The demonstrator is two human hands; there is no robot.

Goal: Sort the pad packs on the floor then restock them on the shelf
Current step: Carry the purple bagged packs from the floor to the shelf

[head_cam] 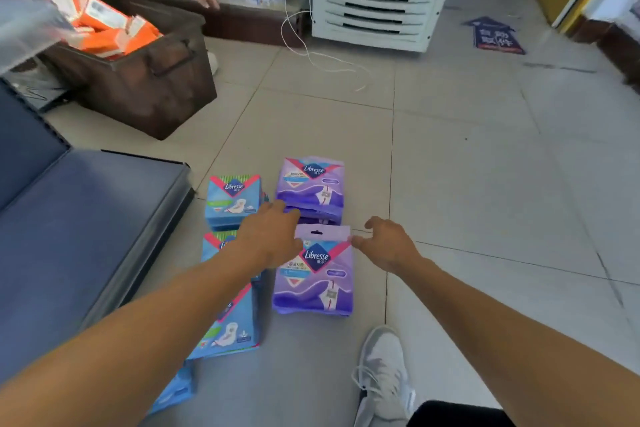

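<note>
Both hands [268, 236] [388, 244] hover at near purple pack's [313, 282] top edge.

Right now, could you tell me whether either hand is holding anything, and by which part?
Neither plainly holds anything. The left hand and right hand flank the hang tab of the near purple pack, fingers relaxed.

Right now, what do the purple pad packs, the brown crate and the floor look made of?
Purple pad packs: thin glossy plastic film, judging by the sheen and soft creases. Brown crate: probably dark moulded plastic or stained wood; blur leaves it open. Floor: pale glazed tiles, with visible grout lines.
</note>
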